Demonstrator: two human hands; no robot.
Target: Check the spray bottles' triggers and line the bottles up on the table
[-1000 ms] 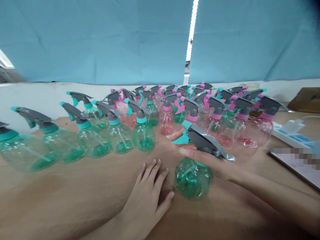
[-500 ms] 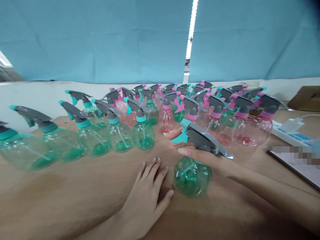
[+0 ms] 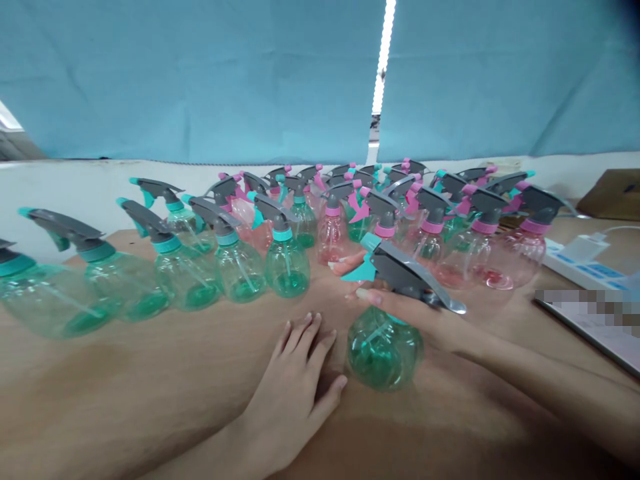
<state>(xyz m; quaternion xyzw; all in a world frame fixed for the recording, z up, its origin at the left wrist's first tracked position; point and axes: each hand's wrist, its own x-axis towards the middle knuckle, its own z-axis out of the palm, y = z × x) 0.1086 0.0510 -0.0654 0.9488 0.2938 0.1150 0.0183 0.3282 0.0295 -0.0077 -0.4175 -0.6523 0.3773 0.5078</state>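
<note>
My right hand [image 3: 400,305] is wrapped round the neck of a green spray bottle [image 3: 383,353], just under its grey head and turquoise trigger. The fingers reach past the trigger at the far side, partly hidden by the spray head. Whether the bottle's base touches the table is hard to tell. My left hand [image 3: 295,380] lies palm down on the wooden table [image 3: 165,400], fingers stretched out, holding nothing, to the left of that bottle. Beyond it stands a green spray bottle with a turquoise collar [image 3: 289,267], the nearest one in a row.
Several green bottles [image 3: 187,280] line the left side. Several pink-collared spray bottles [image 3: 465,257] crowd the back and right. A white power strip [image 3: 575,263] with a plug and a dark-edged flat device [image 3: 590,327] lie at right. A cardboard piece [image 3: 613,193] sits behind them.
Almost nothing differs. The view has shifted very slightly, and both hands and the held spray bottle keep the same places.
</note>
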